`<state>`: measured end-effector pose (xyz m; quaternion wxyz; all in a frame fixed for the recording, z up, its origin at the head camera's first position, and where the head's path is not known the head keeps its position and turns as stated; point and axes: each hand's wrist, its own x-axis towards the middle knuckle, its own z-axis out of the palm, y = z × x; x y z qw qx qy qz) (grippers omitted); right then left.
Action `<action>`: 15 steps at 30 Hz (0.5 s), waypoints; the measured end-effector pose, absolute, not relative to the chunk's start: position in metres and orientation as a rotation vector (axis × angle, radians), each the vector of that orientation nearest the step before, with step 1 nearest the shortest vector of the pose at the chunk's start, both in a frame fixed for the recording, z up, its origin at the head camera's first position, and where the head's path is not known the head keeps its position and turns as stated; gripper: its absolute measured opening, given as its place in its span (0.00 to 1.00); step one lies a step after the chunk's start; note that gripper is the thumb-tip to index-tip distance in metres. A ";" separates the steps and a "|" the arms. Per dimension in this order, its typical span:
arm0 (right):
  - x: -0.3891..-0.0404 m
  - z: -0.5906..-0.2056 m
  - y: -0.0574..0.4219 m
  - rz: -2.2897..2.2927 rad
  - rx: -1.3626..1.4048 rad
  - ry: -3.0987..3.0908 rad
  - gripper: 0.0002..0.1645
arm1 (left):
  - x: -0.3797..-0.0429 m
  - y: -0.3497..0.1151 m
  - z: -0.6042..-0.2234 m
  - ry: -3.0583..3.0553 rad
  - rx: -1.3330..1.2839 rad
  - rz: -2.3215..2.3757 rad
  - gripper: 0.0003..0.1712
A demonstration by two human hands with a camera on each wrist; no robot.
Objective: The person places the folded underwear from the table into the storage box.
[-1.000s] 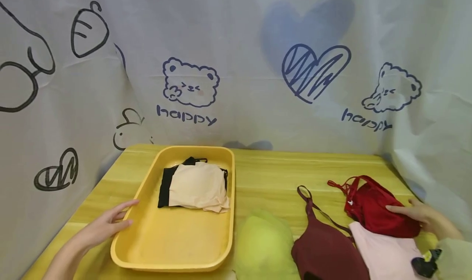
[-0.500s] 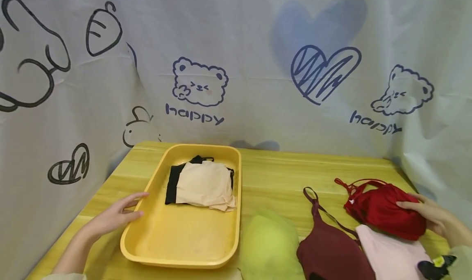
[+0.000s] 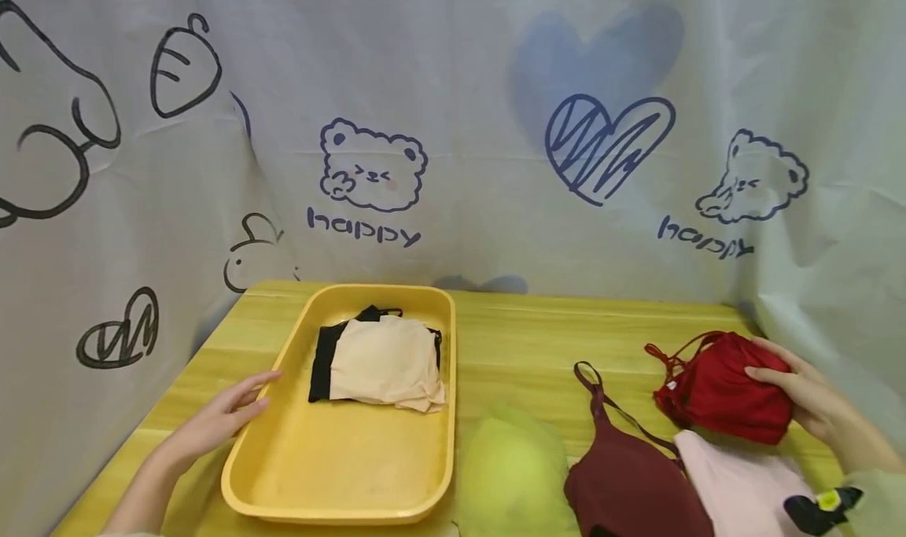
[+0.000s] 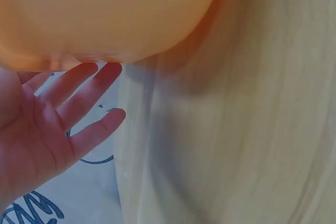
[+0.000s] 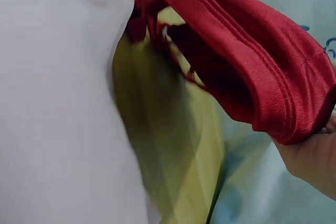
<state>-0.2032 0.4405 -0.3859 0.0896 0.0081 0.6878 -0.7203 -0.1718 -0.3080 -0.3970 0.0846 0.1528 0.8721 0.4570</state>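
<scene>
In the head view, my right hand grips a folded red bra at its right end, thumb on top. The right wrist view shows the red bra tilted up off the table, its thin straps hanging toward the wood. Just in front of it lies a pale pink garment. My left hand is at the left rim of a yellow tray, fingers loosely extended. Seen from the left wrist, those fingertips touch the underside of the tray. Inside the tray, a folded beige garment lies over a black one.
A maroon bra with a looped strap lies left of the pink garment. Between it and the tray sits a lime-green garment. A white curtain with printed drawings stands behind the wood-patterned table and along both sides.
My right hand has tilted and raised the red bra from the pink garment, uncovering more of the pink. My left hand stays at the tray's rim. The head view has shifted slightly.
</scene>
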 end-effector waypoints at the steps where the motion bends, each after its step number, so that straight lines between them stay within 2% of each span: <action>1: -0.203 -0.383 0.438 -2.175 0.001 2.031 0.27 | -0.172 -0.308 -0.397 2.582 0.446 1.368 0.29; 15: -0.205 -0.350 0.386 -2.375 -0.210 1.942 0.35 | -0.176 -0.312 -0.399 2.363 0.427 1.453 0.33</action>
